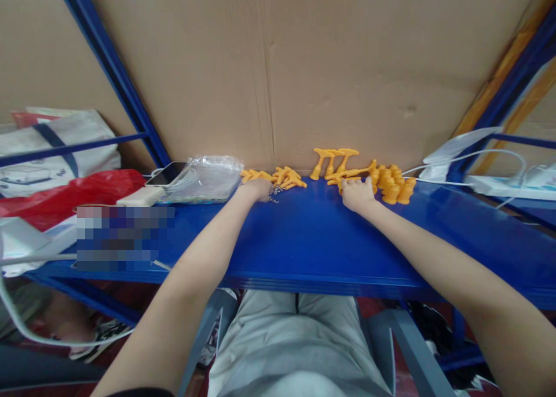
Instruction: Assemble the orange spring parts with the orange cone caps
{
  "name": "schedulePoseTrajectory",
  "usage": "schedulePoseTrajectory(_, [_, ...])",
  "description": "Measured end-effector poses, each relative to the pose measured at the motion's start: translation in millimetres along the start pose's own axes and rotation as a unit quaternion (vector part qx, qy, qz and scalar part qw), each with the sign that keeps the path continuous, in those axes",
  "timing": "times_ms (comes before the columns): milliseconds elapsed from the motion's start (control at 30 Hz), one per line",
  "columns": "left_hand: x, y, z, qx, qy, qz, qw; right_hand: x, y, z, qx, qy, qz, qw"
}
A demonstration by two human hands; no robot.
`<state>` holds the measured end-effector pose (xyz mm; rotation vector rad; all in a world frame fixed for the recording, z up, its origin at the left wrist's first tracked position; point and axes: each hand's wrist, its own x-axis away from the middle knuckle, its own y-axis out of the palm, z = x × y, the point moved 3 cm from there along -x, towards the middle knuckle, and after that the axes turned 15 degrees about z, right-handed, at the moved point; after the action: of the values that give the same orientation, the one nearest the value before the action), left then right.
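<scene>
On blue tabletop [299, 246], right hand [358, 196] partly open, touching yellow pieces [347, 173], left hand [259, 189] grip unclear

Between the forearms [202, 258], the blue worktop [299, 246] offers a wide lane leading up between left grip [259, 189] and right grip [358, 195]. Behind, a cardboard wall [269, 78] blocks passage. A clear plastic packet [204, 179] obstructs the left; upright orange-yellow pieces [393, 184] crowd the right grip, with open surface to their right, before the white cable [452, 182].
</scene>
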<state>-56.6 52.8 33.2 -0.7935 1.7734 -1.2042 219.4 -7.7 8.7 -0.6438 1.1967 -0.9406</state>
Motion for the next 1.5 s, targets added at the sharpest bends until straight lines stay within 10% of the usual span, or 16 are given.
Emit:
schedulePoseTrajectory(567, [-6,7.2,-1,0.071,-0.016,0.018,0.997,3,-29,-3,-0.011,-0.044,0.021,0.999])
schedulePoseTrajectory(967, [8,-15.7,21,0.003,-0.022,-0.096,0.995,5,-49,5,-0.005,-0.048,-0.058,0.997])
schedulePoseTrajectory(1500, [9,-16.3,25,-0.005,-0.012,-0.102,0.995,-22,9,56,-0.133,-0.052,-0.079,0.987])
